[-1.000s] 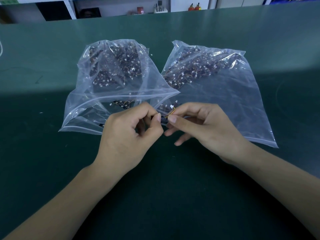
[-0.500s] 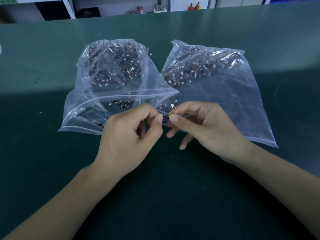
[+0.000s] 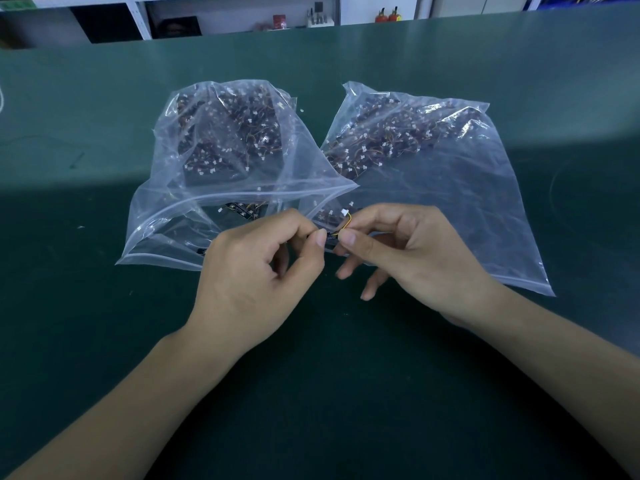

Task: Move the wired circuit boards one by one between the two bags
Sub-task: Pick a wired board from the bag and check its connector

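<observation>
Barely anything's changing: my left hand (image 3: 256,271) and right hand (image 3: 412,258) are still pinching one wired board (image 3: 330,238) between the bags, right fingers loosening, so handoff's pending.

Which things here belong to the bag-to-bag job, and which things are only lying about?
Belong to the job:
- left bag, with its pile of boards
- right bag, with its pile of boards
- one wired circuit board, pinched between both hands: left hand, right hand

Only lying about:
- two red bottles on the far shelf
- small white tool holder beside them
</observation>
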